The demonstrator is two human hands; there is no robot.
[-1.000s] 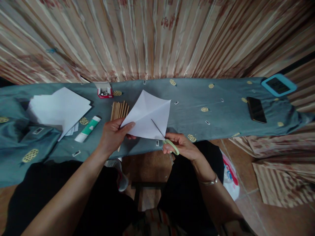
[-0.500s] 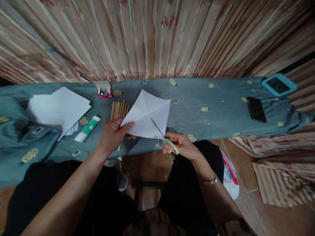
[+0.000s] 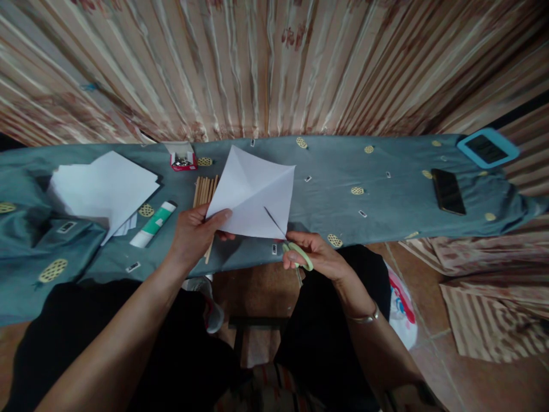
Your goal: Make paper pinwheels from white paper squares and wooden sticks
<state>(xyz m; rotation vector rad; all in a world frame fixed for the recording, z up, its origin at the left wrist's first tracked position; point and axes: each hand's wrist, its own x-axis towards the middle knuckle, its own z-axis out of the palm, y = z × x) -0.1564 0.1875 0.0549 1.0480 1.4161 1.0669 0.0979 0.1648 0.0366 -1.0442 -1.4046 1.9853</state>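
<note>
While the left hand [image 3: 193, 232] grips the sheet of paper [image 3: 253, 189] by its lower left corner, thumb on top and the other fingers closed beneath, the right hand [image 3: 315, 252] curls around the pale green handles of the scissors [image 3: 302, 257]; how its fingers sit in the loops, I cannot tell. One dark blade lies across the paper's face near the lower right corner, and the other blade is hidden. The creased sheet is held above the middle of the worktop [image 3: 334, 212], which a grey-green cloth with a pineapple print covers. Just beside the left hand lies a row of wooden sticks [image 3: 203, 191], partly behind the paper. Farther left are a glue stick [image 3: 153, 224], an open red box [image 3: 183, 160] of small shiny pieces and a pile of white sheets [image 3: 103, 186]. Well to the right, a phone [image 3: 448, 191] lies near a blue-framed device [image 3: 488, 147].
</note>
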